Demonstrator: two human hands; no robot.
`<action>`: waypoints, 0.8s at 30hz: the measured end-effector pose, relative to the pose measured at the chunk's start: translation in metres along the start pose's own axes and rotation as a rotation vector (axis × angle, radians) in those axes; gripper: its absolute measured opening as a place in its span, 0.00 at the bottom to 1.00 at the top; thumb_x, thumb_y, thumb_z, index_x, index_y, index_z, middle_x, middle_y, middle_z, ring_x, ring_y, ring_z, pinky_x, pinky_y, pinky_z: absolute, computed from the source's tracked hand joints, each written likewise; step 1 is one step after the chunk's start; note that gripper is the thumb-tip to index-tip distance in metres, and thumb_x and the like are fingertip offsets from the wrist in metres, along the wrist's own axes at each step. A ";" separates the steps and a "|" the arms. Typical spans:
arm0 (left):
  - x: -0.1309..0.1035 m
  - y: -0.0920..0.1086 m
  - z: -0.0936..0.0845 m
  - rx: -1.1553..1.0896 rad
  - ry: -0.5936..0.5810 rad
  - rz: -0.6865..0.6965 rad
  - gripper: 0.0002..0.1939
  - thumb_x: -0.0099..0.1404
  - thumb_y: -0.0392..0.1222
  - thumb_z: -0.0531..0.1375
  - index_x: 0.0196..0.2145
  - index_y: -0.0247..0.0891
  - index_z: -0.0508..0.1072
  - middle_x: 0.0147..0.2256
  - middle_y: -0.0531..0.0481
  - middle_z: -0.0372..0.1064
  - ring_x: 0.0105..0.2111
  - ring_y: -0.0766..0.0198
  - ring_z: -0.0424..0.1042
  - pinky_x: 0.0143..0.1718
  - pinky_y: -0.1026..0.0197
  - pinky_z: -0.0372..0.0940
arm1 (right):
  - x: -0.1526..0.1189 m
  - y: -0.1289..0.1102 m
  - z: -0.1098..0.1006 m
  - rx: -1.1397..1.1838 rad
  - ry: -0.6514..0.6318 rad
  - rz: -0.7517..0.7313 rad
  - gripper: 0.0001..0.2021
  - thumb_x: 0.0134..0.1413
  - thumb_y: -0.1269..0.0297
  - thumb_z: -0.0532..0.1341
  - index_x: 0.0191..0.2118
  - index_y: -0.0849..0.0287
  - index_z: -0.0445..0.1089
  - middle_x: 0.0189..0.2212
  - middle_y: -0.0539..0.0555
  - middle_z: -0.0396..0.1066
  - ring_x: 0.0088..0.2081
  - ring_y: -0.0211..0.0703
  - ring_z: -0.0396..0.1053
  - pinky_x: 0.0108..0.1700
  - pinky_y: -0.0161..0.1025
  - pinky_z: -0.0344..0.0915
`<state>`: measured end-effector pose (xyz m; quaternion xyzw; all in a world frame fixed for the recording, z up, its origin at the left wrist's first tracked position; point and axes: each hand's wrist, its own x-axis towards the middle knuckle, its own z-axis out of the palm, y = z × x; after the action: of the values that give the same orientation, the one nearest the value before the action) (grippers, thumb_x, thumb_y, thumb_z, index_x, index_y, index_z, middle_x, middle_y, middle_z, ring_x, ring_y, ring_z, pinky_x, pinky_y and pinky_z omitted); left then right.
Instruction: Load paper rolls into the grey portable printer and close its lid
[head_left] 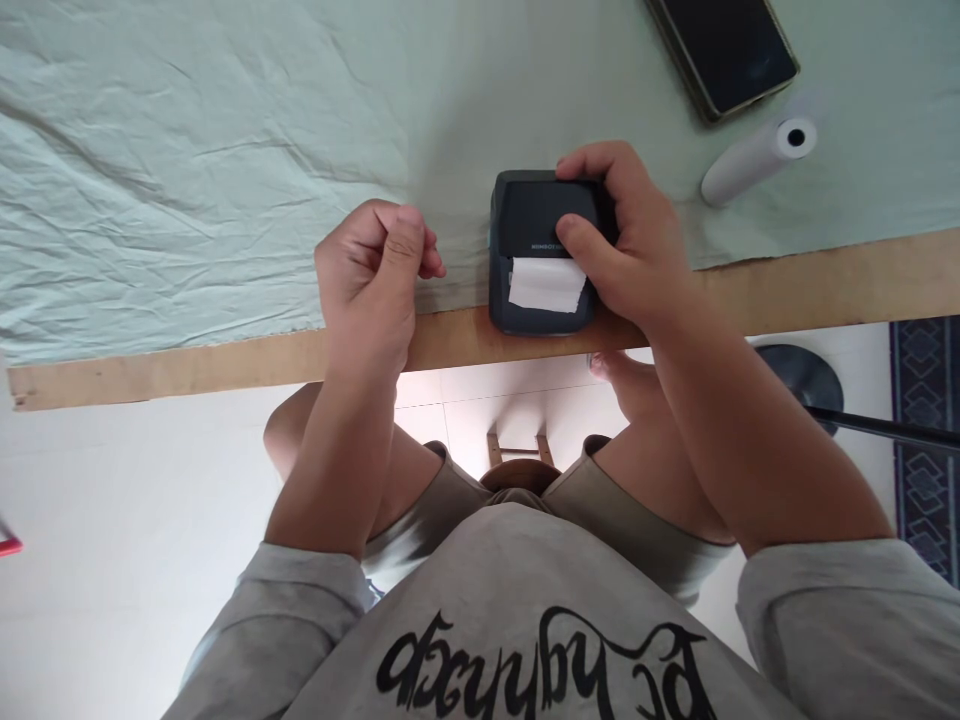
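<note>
A small dark printer (pixel 536 215) rests at the front edge of the table, with a torn strip of white paper (pixel 547 284) coming out of its top. My right hand (pixel 634 235) grips the printer's right side, thumb on its lid and fingers over the far corner. To the left of the printer, apart from it, my left hand (pixel 379 275) is closed, thumb pressed on the curled fingers; whatever it may hold is hidden.
A white paper roll (pixel 750 165) and a dark phone (pixel 731 50) lie at the right on the green cloth (pixel 225 150). The wooden table edge (pixel 172 368) runs in front. Below are my legs, a stool (pixel 519 474) and a round black base (pixel 799 380).
</note>
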<state>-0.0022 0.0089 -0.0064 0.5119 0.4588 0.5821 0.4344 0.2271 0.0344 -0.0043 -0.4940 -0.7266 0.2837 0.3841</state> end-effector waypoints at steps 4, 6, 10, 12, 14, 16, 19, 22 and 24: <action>-0.001 0.003 0.001 0.062 -0.011 -0.001 0.14 0.62 0.54 0.70 0.29 0.43 0.75 0.24 0.54 0.68 0.26 0.67 0.69 0.29 0.59 0.64 | 0.000 -0.001 -0.001 -0.002 -0.013 0.011 0.11 0.56 0.59 0.61 0.46 0.46 0.67 0.45 0.50 0.74 0.46 0.49 0.73 0.52 0.49 0.72; -0.001 0.006 0.002 0.097 -0.003 0.004 0.14 0.61 0.54 0.71 0.29 0.43 0.76 0.24 0.54 0.68 0.25 0.67 0.68 0.27 0.59 0.60 | 0.000 -0.001 -0.001 0.008 -0.015 0.010 0.11 0.56 0.59 0.61 0.46 0.46 0.67 0.45 0.50 0.74 0.47 0.49 0.73 0.52 0.50 0.72; -0.003 0.007 0.002 0.125 -0.015 0.021 0.20 0.63 0.55 0.69 0.24 0.41 0.71 0.19 0.56 0.62 0.20 0.70 0.59 0.22 0.59 0.50 | 0.000 -0.002 -0.001 0.011 -0.014 0.013 0.11 0.57 0.58 0.61 0.46 0.47 0.67 0.44 0.50 0.74 0.47 0.50 0.73 0.53 0.50 0.72; -0.003 0.005 0.002 0.142 -0.026 0.057 0.25 0.67 0.56 0.65 0.19 0.40 0.66 0.18 0.56 0.59 0.18 0.71 0.57 0.21 0.59 0.49 | 0.000 -0.002 -0.001 0.007 -0.013 0.012 0.11 0.57 0.57 0.62 0.46 0.47 0.67 0.44 0.50 0.74 0.47 0.50 0.73 0.52 0.50 0.71; -0.003 0.001 0.002 0.104 -0.031 0.103 0.27 0.69 0.57 0.62 0.18 0.39 0.64 0.17 0.55 0.57 0.18 0.70 0.58 0.20 0.59 0.50 | 0.000 -0.002 -0.001 0.006 -0.014 0.012 0.11 0.57 0.57 0.62 0.46 0.46 0.67 0.45 0.50 0.74 0.47 0.50 0.73 0.53 0.50 0.71; -0.002 -0.003 0.003 0.050 -0.037 0.096 0.24 0.71 0.58 0.60 0.22 0.39 0.69 0.19 0.55 0.60 0.19 0.70 0.61 0.20 0.60 0.53 | 0.000 -0.001 -0.001 0.005 -0.015 0.015 0.11 0.57 0.57 0.62 0.46 0.46 0.67 0.45 0.50 0.74 0.48 0.50 0.73 0.53 0.50 0.71; -0.002 -0.005 0.002 0.028 -0.054 0.046 0.12 0.72 0.52 0.61 0.34 0.43 0.77 0.26 0.53 0.69 0.23 0.68 0.66 0.22 0.60 0.57 | 0.000 -0.002 -0.001 0.001 -0.009 0.019 0.11 0.56 0.59 0.62 0.46 0.46 0.67 0.45 0.49 0.74 0.47 0.49 0.73 0.53 0.49 0.71; -0.003 -0.004 0.001 0.048 -0.081 0.066 0.09 0.69 0.32 0.61 0.36 0.45 0.78 0.31 0.52 0.71 0.26 0.65 0.68 0.24 0.60 0.58 | 0.000 -0.003 -0.001 -0.007 -0.012 0.031 0.11 0.56 0.59 0.61 0.46 0.47 0.68 0.45 0.50 0.75 0.47 0.49 0.73 0.53 0.49 0.72; -0.003 -0.003 0.000 0.060 -0.112 0.111 0.16 0.60 0.23 0.57 0.30 0.44 0.76 0.29 0.52 0.70 0.27 0.64 0.67 0.26 0.60 0.58 | 0.000 -0.004 -0.001 -0.014 -0.015 0.044 0.12 0.57 0.59 0.61 0.47 0.47 0.67 0.45 0.50 0.75 0.47 0.49 0.73 0.53 0.49 0.71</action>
<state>-0.0018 0.0061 -0.0098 0.5811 0.4220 0.5618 0.4107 0.2263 0.0328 -0.0011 -0.5105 -0.7203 0.2906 0.3690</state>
